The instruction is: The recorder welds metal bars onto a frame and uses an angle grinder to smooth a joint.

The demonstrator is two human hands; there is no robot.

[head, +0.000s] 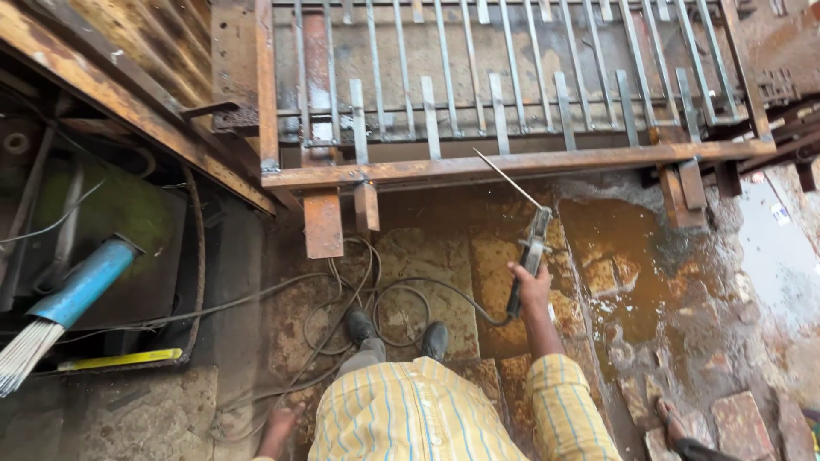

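Welding electrode holder (531, 256) sits in the right hand (531, 286) at centre-right of the frame, fingers wrapped closed around its handle, with one thin rod (508, 179) clamped in its head and slanting up-left toward the rusty steel grille frame (512, 162) that spans the upper half of the picture. The rod tip is near the frame's lower bar but looks just short of it, and no arc shows, so the joint there seems not yet struck. The upright flat bars (431, 115) already stand in the grille; roughly eight show in the near row, with more thin rods behind that I cannot count surely. Two short rusty plates (325, 222) hang below the frame's lower-left corner. The left hand (278, 427) is at the bottom edge, low and partly cut off; whether its fingers are open or closed I cannot tell. One black cable (401, 294) loops across the wet stone floor (623, 282) by two dark shoes (359, 324). At lower left lies one blue tube of spare electrodes (81, 286).
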